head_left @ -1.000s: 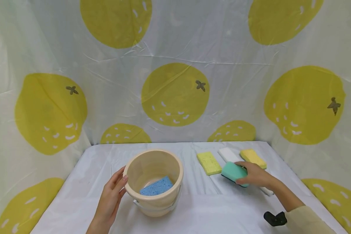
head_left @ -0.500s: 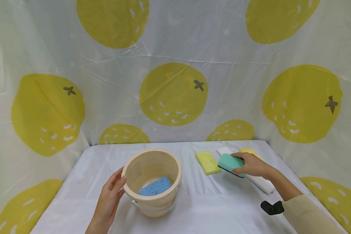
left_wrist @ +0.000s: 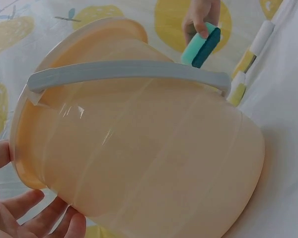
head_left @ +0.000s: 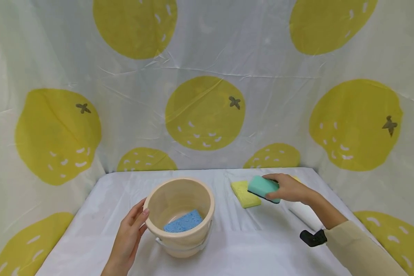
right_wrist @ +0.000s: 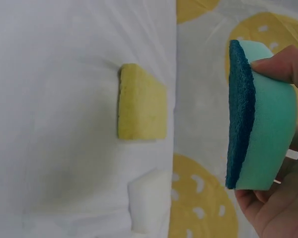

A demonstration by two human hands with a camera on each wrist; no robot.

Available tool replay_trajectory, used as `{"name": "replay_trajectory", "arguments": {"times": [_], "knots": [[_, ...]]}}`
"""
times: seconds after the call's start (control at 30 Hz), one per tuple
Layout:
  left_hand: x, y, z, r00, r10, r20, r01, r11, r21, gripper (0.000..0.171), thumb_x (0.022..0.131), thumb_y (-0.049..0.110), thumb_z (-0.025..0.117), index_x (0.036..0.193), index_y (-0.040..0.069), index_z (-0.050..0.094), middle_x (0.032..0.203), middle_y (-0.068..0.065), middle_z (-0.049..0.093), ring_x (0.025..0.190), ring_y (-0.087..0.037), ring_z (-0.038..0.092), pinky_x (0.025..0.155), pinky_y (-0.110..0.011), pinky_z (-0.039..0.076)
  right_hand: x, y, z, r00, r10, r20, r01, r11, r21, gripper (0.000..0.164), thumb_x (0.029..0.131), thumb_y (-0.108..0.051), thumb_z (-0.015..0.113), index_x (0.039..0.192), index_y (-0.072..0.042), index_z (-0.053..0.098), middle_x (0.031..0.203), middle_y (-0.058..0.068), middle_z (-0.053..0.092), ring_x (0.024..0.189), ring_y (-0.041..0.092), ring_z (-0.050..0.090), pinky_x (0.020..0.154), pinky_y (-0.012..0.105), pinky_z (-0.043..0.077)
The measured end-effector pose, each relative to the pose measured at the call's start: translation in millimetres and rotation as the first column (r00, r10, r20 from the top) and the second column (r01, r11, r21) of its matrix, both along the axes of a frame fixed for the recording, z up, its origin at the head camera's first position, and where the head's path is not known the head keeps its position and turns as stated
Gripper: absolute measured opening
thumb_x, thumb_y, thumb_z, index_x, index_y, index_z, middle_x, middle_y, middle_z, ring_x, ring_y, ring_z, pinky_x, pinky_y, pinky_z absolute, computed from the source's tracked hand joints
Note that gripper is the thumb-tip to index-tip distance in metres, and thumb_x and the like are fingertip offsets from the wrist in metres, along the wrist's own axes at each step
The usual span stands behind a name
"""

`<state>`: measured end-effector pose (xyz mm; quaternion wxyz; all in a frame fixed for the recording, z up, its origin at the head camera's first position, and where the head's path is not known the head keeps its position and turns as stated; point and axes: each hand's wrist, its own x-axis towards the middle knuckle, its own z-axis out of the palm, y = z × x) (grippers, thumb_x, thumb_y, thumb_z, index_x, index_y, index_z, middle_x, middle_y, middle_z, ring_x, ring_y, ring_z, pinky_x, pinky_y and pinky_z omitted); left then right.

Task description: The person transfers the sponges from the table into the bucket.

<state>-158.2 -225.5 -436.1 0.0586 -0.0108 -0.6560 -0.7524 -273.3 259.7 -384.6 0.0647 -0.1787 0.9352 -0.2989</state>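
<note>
In the head view a cream bucket stands on the white-covered table, a blue sponge lying inside it. My left hand holds the bucket's left rim; the left wrist view shows the thumb at the rim and fingers against the outer wall below. Off the table, my right hand grips a green scrub sponge by its sides. Its dark blue scouring face points down, plain in the right wrist view. Below and behind it lies a yellow-green sponge, partly covered in the head view.
A white sponge lies beneath the right forearm. Of a yellow sponge behind the right hand only a corner shows. The bucket's grey handle hangs down its outside. A lemon-print curtain encloses the back and sides.
My right hand has lifted the green scrub sponge and carried it leftward, now partly over the yellow-green sponge. The left hand and bucket have stayed in place.
</note>
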Motion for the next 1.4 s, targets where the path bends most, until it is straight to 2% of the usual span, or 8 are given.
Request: {"name": "replay_trajectory", "arguments": {"times": [0.33, 0.5, 0.67, 0.9, 1.23, 1.4], "knots": [[0.6, 0.7, -1.1, 1.000, -0.009, 0.016, 0.009, 1.000, -0.008, 0.054, 0.108, 0.025, 0.058, 0.155, 0.003, 0.041, 0.156, -0.009, 0.040, 0.131, -0.007, 0.051, 0.099, -0.024, 0.049, -8.9, -28.1, 16.1, 0.998, 0.054, -0.016, -0.055, 0.998, -0.027, 0.078, 0.081, -0.023, 0.080, 0.147, 0.006, 0.050, 0.131, 0.017, 0.060, 0.098, 0.028, 0.056, 0.075, 0.040, 0.050], [-0.2, 0.9, -1.7, 1.000, -0.012, 0.008, 0.012, 1.000, -0.011, 0.053, 0.109, 0.025, 0.058, 0.154, 0.003, 0.042, 0.157, -0.010, 0.040, 0.130, -0.007, 0.052, 0.098, -0.024, 0.049, -14.7, -41.6, 24.3, 0.996, 0.079, -0.039, -0.079, 0.997, -0.005, 0.078, 0.080, -0.026, 0.080, 0.147, 0.004, 0.052, 0.128, 0.015, 0.062, 0.098, 0.027, 0.057, 0.076, 0.040, 0.050], [0.1, 1.4, -0.7, 1.000, -0.004, 0.000, 0.004, 1.000, -0.006, 0.053, 0.109, 0.024, 0.058, 0.155, 0.002, 0.041, 0.157, -0.013, 0.040, 0.129, -0.006, 0.052, 0.098, -0.023, 0.049, -15.9, -61.2, 36.4, 0.992, 0.119, -0.033, -0.120, 0.992, -0.029, 0.077, 0.081, -0.026, 0.079, 0.149, 0.000, 0.052, 0.127, 0.011, 0.063, 0.097, 0.026, 0.058, 0.077, 0.040, 0.051], [1.1, 0.0, -0.2, 1.000, -0.002, 0.007, 0.002, 1.000, -0.011, 0.053, 0.109, 0.025, 0.057, 0.155, 0.003, 0.041, 0.157, -0.010, 0.039, 0.131, -0.004, 0.050, 0.100, -0.023, 0.048, -19.6, -94.4, 52.7, 0.981, 0.193, -0.035, -0.194, 0.980, -0.047, 0.079, 0.082, -0.031, 0.078, 0.152, -0.005, 0.051, 0.132, 0.008, 0.060, 0.101, 0.026, 0.057, 0.080, 0.041, 0.051], [0.4, 0.1, 0.2, 1.000, -0.003, 0.009, 0.003, 1.000, -0.013, 0.053, 0.109, 0.026, 0.057, 0.155, 0.004, 0.041, 0.155, -0.008, 0.041, 0.131, -0.006, 0.050, 0.099, -0.024, 0.048, -20.2, -129.7, 58.9, 0.955, 0.295, -0.034, -0.296, 0.954, -0.048, 0.079, 0.082, -0.033, 0.078, 0.152, -0.007, 0.051, 0.137, 0.006, 0.058, 0.106, 0.024, 0.057, 0.084, 0.042, 0.052], [0.7, 0.0, 0.1, 1.000, -0.003, 0.020, 0.004, 1.000, -0.015, 0.054, 0.109, 0.027, 0.057, 0.155, 0.004, 0.040, 0.155, -0.007, 0.041, 0.131, -0.006, 0.051, 0.099, -0.023, 0.048, -20.2, -149.4, 63.4, 0.935, 0.348, -0.062, -0.351, 0.936, -0.039, 0.078, 0.082, -0.034, 0.078, 0.151, -0.009, 0.053, 0.136, 0.004, 0.059, 0.106, 0.022, 0.057, 0.085, 0.041, 0.052]]}}
